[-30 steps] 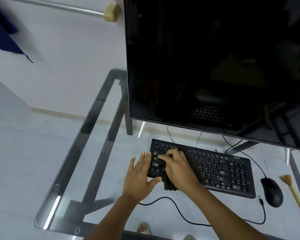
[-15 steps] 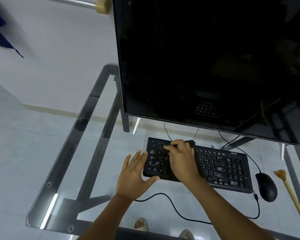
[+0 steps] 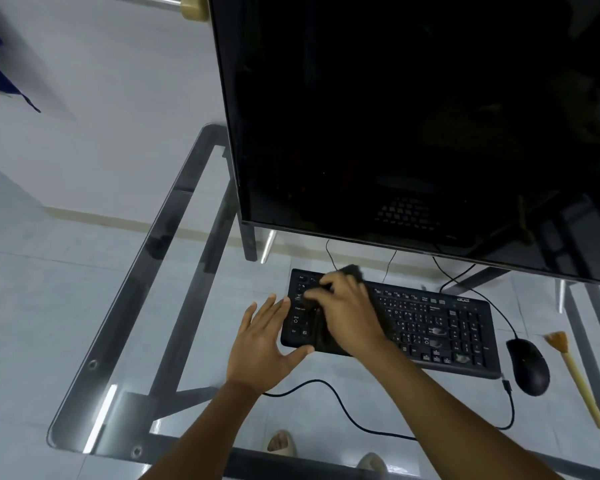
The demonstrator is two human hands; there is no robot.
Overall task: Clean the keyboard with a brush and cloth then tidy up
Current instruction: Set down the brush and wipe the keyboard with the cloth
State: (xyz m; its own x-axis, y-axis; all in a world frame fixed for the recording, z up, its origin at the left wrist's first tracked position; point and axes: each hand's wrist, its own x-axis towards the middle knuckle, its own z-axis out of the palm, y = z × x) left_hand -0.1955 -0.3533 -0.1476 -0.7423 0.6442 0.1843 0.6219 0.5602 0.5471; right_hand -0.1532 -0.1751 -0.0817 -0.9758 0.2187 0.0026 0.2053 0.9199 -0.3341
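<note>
While we wiped: the step in hand was, as we judged it, the cloth pass over the left part of the keyboard (image 3: 392, 327), which lay on the glass desk (image 3: 125, 306) below the dark monitor (image 3: 413, 126).

Right hand: our right hand (image 3: 347, 317) lay over the dark cloth (image 3: 352, 270), fingers bent and close together, pressing it onto the far-left keys; a fold of it showed past the fingertips at the far edge and another under the palm at the near edge.

Left hand: our left hand (image 3: 262, 344) was flat and spread, fingertips against the keyboard's left end and the thumb at its near-left corner, bracing it.

Brush: the brush (image 3: 577, 377) lay untouched at the far right of the desk, beyond the mouse (image 3: 529, 365), well apart from both hands.

Pressure: we reckoned light, even strokes would serve best, since heavy ones would depress keys and drag the board across smooth glass.

Direction: working along the rows from left to right would have let us cover the untouched right half and number pad without repeats.

Bracing: we thought the left hand should shift along as the cloth travelled.

Risk: the cable (image 3: 343, 407) looped near our wrists could snag.
</note>
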